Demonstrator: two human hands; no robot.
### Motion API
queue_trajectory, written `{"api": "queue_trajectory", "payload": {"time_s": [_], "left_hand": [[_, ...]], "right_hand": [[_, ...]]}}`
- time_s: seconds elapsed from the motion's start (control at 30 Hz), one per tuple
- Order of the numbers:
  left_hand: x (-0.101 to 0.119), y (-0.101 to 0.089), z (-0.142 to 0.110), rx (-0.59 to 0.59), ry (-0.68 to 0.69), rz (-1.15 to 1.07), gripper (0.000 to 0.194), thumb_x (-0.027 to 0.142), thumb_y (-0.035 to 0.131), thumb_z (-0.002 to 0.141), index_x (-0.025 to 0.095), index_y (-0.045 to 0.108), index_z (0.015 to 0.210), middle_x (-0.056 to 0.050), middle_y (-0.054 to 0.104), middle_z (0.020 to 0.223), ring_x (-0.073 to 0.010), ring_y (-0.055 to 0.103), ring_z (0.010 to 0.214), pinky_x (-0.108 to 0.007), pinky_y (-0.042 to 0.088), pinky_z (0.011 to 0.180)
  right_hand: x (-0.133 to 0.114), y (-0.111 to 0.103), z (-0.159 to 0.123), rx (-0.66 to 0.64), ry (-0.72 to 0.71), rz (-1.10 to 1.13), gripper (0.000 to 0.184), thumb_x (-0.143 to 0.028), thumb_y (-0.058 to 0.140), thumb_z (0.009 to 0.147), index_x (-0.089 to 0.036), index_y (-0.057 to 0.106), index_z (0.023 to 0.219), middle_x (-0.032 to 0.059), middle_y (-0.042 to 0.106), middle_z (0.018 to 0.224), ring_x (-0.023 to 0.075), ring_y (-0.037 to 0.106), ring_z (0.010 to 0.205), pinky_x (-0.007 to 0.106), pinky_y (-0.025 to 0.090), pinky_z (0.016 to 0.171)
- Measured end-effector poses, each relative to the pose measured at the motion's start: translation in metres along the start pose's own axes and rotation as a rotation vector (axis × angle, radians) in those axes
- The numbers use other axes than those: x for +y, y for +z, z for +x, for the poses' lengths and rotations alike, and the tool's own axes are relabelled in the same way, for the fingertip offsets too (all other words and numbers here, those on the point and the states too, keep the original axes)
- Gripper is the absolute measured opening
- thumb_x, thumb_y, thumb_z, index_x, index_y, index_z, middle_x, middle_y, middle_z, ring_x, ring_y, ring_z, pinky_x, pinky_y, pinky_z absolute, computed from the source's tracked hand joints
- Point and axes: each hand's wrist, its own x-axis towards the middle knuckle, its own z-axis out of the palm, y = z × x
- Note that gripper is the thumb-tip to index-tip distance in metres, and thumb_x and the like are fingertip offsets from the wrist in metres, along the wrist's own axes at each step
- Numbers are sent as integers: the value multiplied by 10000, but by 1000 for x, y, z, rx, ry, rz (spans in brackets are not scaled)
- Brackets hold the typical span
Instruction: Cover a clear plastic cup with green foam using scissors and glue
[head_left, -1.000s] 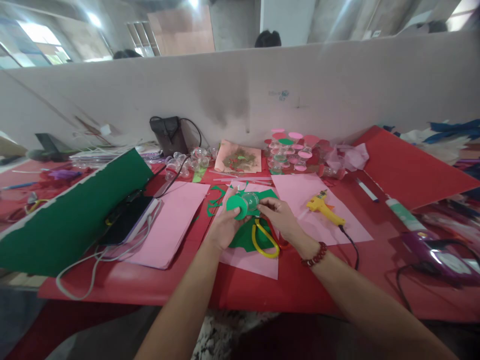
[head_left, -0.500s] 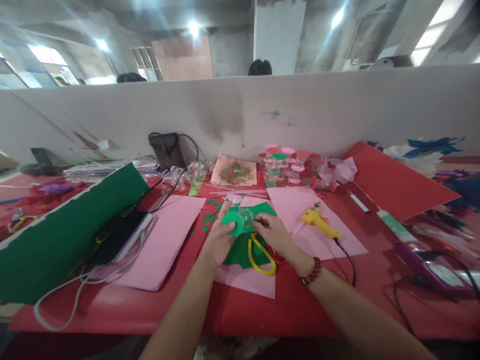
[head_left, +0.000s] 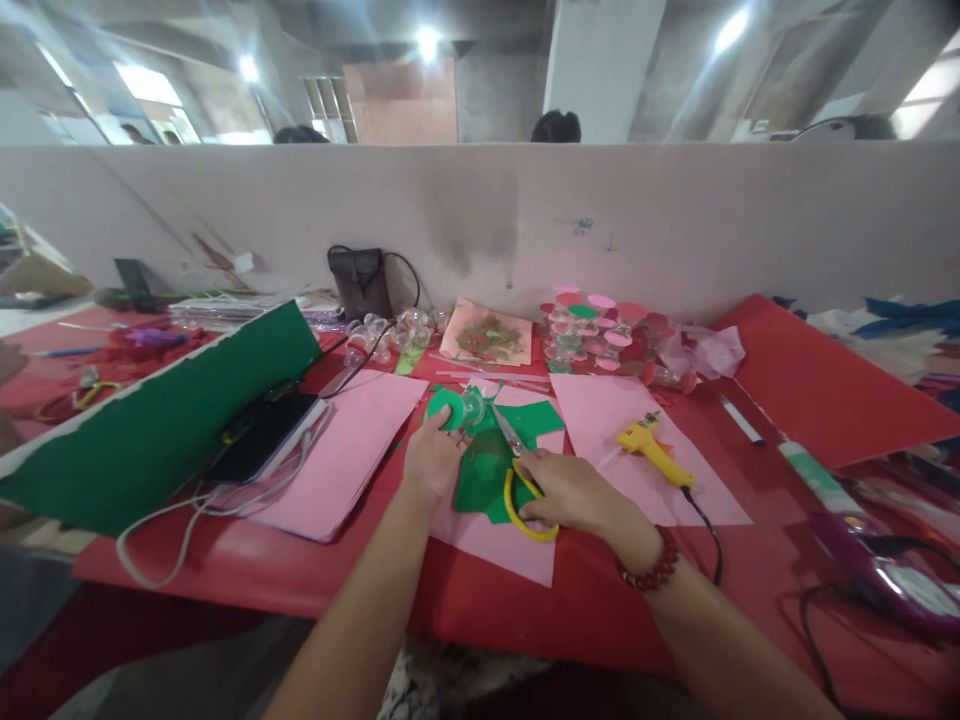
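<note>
My left hand (head_left: pixel 431 465) holds a small clear plastic piece (head_left: pixel 473 406) with a round green paper disc (head_left: pixel 444 408) on its near end, pinched at thumb and fingers. My right hand (head_left: pixel 576 492) is closed on yellow-handled scissors (head_left: pixel 511 508). Their metal blades point up and left, with the tips close to the clear piece; whether they touch it I cannot tell. Beneath the scissors lies a cut sheet of green paper (head_left: pixel 480 485) on a pink sheet (head_left: pixel 502 556).
A yellow glue gun (head_left: pixel 654 455) lies on pink paper to the right. Behind stand several clear pieces with pink and green discs (head_left: pixel 600 325). On the left are pink sheets (head_left: pixel 360 460), a phone with a white cable (head_left: pixel 266 440) and a leaning green board (head_left: pixel 165 420).
My right hand has left the clear plastic piece and taken hold of the scissors. My left hand has moved slightly left with the disc. The view has turned a little left.
</note>
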Motion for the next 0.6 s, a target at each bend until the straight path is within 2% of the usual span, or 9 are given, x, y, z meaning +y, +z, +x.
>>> {"api": "queue_trajectory", "payload": {"time_s": [0.13,0.3,0.47,0.53,0.6], "left_hand": [[4,6,-2,54,8,-40,119,225,584,861,160,615,766,-46,706,716,-156,678,649,-302,552,660],[8,8,-4,59,48,-78,80,210,606,838,168,621,771,-48,713,743,-174,688,688,-306,545,652],[8,-2,2,73,16,-75,76,222,656,813,162,622,782,-36,693,712,-166,681,679,-301,541,671],[7,-2,3,81,32,-76,72,220,664,807,163,620,796,-33,692,714,-163,680,676,-299,539,672],[7,0,2,92,39,-73,74,223,664,804,162,622,810,-33,696,724,-161,677,676,-293,532,658]], "right_hand": [[0,3,4,12,87,60,408,-296,697,767,-153,571,1127,140,638,1114,239,644,926,283,389,679],[-5,-2,6,2,270,112,410,-212,674,714,-126,553,1096,114,691,903,235,661,792,267,346,568],[3,-7,4,-10,341,250,497,-219,664,688,-131,557,1165,80,695,836,207,653,692,259,368,537],[11,-11,4,47,351,333,519,-234,644,726,-139,547,1227,74,699,868,203,661,720,266,418,579],[17,-15,5,170,323,425,561,-246,657,734,-157,536,1275,92,705,994,220,673,850,294,482,693]]}}
